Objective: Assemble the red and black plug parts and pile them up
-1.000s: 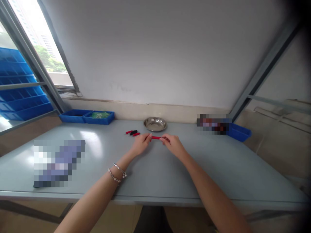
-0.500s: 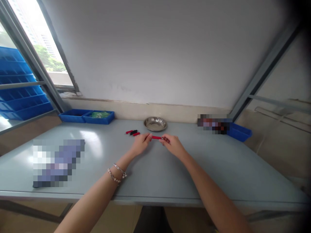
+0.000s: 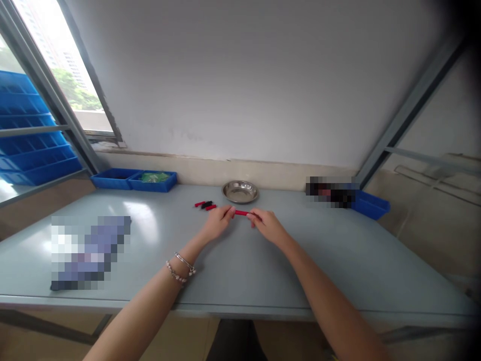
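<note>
white wall | window left | grey table | daylight

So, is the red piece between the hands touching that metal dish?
Apart. The head view shows a strip of bare table between the red piece and the metal dish behind it.

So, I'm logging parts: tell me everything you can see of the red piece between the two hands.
The red rod is short, thin, bright red, plastic by its look. It lies about level over the grey table, in front of the steel dish. The left hand pinches one end, the right hand the other, hiding both tips.
</note>
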The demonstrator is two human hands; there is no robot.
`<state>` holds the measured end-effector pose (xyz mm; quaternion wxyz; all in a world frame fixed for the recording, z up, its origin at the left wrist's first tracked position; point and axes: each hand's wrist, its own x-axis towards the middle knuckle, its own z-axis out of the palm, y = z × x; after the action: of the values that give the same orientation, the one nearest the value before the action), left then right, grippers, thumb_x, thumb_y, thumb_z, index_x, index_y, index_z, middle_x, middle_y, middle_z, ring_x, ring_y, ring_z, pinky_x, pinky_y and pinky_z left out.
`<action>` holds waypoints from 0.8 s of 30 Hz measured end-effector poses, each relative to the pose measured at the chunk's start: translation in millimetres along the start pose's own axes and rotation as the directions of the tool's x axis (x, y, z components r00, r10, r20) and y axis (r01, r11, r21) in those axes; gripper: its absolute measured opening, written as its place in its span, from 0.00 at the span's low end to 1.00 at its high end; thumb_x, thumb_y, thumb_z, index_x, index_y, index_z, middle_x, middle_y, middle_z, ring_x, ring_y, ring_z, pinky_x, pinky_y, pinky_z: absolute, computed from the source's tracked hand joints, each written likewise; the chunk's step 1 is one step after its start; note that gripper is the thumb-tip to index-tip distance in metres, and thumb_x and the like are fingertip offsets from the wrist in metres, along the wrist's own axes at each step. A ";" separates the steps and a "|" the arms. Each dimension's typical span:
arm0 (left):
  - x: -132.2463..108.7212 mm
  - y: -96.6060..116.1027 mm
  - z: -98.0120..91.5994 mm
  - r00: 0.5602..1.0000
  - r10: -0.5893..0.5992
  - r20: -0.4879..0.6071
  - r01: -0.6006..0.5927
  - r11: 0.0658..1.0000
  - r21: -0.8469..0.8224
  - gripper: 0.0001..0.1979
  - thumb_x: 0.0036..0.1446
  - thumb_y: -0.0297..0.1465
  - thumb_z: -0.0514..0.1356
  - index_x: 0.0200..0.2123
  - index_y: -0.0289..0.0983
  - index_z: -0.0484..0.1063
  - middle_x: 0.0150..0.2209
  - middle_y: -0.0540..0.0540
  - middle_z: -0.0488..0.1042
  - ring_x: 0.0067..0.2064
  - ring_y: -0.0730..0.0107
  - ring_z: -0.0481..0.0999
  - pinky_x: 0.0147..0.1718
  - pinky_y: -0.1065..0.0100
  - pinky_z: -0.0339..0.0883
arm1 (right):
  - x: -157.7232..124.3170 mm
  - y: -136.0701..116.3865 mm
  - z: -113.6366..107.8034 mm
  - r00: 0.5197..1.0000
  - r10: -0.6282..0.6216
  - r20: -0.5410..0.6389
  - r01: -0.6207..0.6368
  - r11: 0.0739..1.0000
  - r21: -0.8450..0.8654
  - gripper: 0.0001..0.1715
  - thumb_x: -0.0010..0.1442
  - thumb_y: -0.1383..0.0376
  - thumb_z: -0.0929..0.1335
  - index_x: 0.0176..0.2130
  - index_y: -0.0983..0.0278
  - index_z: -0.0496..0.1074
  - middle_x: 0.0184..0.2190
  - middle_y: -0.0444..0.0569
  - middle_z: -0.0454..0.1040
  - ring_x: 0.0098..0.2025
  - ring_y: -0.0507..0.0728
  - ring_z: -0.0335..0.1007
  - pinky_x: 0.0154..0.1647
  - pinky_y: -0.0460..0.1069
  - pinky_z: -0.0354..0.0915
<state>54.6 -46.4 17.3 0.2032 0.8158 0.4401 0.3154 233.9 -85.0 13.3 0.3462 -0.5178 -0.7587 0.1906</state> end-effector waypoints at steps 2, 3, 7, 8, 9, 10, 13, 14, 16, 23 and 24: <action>-0.1 -0.3 -0.4 1.000 0.009 -0.001 -0.009 1.000 -0.005 0.18 0.57 0.38 0.44 0.20 0.35 0.60 0.17 0.54 0.56 0.22 0.76 0.56 0.23 0.72 0.49 | 0.1 -0.2 -0.3 1.000 0.007 0.007 -0.007 1.000 0.015 0.17 0.59 0.60 0.57 0.24 0.64 0.63 0.18 0.42 0.66 0.20 0.49 0.58 0.23 0.44 0.54; -0.2 -0.2 -0.7 1.000 0.015 -0.001 -0.015 1.000 -0.010 0.18 0.57 0.38 0.44 0.20 0.35 0.60 0.17 0.54 0.56 0.22 0.76 0.57 0.23 0.73 0.50 | 0.0 -0.4 -0.4 1.000 0.009 0.007 -0.009 1.000 0.023 0.17 0.59 0.59 0.57 0.24 0.64 0.63 0.18 0.42 0.66 0.20 0.49 0.58 0.23 0.43 0.54; -1.1 0.7 -3.1 0.999 0.050 0.003 -0.050 0.998 -0.042 0.16 0.57 0.37 0.45 0.23 0.35 0.63 0.19 0.52 0.61 0.24 0.75 0.60 0.26 0.73 0.53 | -0.6 -2.2 -1.9 1.000 0.000 0.000 0.000 0.999 0.047 0.16 0.58 0.60 0.58 0.24 0.64 0.63 0.18 0.42 0.66 0.20 0.49 0.57 0.23 0.43 0.54; -1.3 0.8 -3.5 0.998 0.059 0.002 -0.059 0.997 -0.046 0.15 0.57 0.36 0.45 0.24 0.35 0.64 0.20 0.52 0.62 0.25 0.74 0.60 0.26 0.73 0.54 | -0.9 -2.9 -2.4 1.000 -0.003 -0.001 0.003 0.999 0.051 0.15 0.58 0.61 0.58 0.24 0.64 0.64 0.18 0.42 0.66 0.20 0.49 0.57 0.23 0.43 0.54; -1.4 0.7 -3.8 0.998 0.067 -0.002 -0.067 0.997 -0.046 0.15 0.57 0.36 0.46 0.25 0.35 0.64 0.21 0.52 0.63 0.25 0.74 0.61 0.26 0.73 0.54 | -1.2 -3.6 -2.8 1.000 -0.004 -0.001 0.004 0.999 0.054 0.14 0.58 0.61 0.58 0.25 0.64 0.64 0.18 0.42 0.66 0.20 0.49 0.57 0.23 0.43 0.54; -1.3 0.4 -3.8 0.997 0.073 -0.008 -0.073 0.996 -0.046 0.14 0.57 0.36 0.46 0.26 0.35 0.65 0.21 0.52 0.64 0.25 0.74 0.61 0.26 0.73 0.54 | -1.4 -4.2 -3.3 1.000 -0.005 -0.003 0.005 0.999 0.054 0.14 0.58 0.61 0.59 0.25 0.64 0.64 0.18 0.42 0.66 0.20 0.49 0.57 0.23 0.43 0.54; -0.8 -1.2 -3.2 0.995 0.092 -0.033 -0.094 0.994 -0.053 0.12 0.56 0.35 0.47 0.30 0.35 0.66 0.23 0.51 0.66 0.26 0.74 0.62 0.27 0.73 0.55 | -1.6 -4.9 -3.7 1.000 -0.008 -0.014 0.009 0.999 0.043 0.13 0.57 0.62 0.59 0.25 0.64 0.64 0.18 0.41 0.65 0.20 0.49 0.57 0.23 0.43 0.54; -0.5 -1.5 -3.0 0.994 0.100 -0.040 -0.102 0.993 -0.059 0.11 0.56 0.34 0.48 0.32 0.35 0.66 0.23 0.51 0.67 0.26 0.74 0.63 0.27 0.73 0.55 | -1.4 -4.8 -3.6 1.000 -0.009 -0.018 0.010 0.999 0.039 0.13 0.57 0.62 0.59 0.25 0.64 0.64 0.18 0.41 0.64 0.20 0.49 0.57 0.23 0.43 0.53; -0.1 -1.6 -3.0 0.992 0.115 -0.052 -0.118 0.991 -0.069 0.11 0.56 0.34 0.48 0.32 0.35 0.67 0.25 0.50 0.68 0.27 0.73 0.64 0.28 0.73 0.56 | -1.0 -4.1 -3.3 1.000 -0.008 -0.021 0.009 0.999 0.034 0.14 0.58 0.61 0.58 0.24 0.64 0.64 0.17 0.41 0.64 0.20 0.49 0.57 0.23 0.43 0.53; -0.9 1.6 -6.0 0.997 0.072 -0.027 -0.072 0.997 -0.033 0.17 0.57 0.38 0.46 0.24 0.34 0.66 0.22 0.51 0.65 0.26 0.74 0.62 0.27 0.73 0.53 | 0.2 -2.5 -2.6 1.000 -0.010 -0.013 0.010 0.999 0.032 0.14 0.58 0.63 0.58 0.25 0.64 0.65 0.18 0.42 0.66 0.20 0.49 0.57 0.22 0.43 0.53; -1.1 1.6 -6.3 0.998 0.059 -0.021 -0.060 0.998 -0.031 0.18 0.57 0.39 0.45 0.23 0.34 0.65 0.21 0.51 0.64 0.25 0.74 0.61 0.26 0.73 0.53 | 0.2 -2.6 -2.7 1.000 -0.011 -0.013 0.011 0.999 0.032 0.13 0.58 0.63 0.58 0.25 0.64 0.65 0.18 0.42 0.66 0.20 0.49 0.58 0.23 0.43 0.53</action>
<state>50.7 -47.9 22.4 0.2024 0.8219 0.4126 0.3365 234.1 -86.0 16.9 0.3604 -0.5091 -0.7562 0.1977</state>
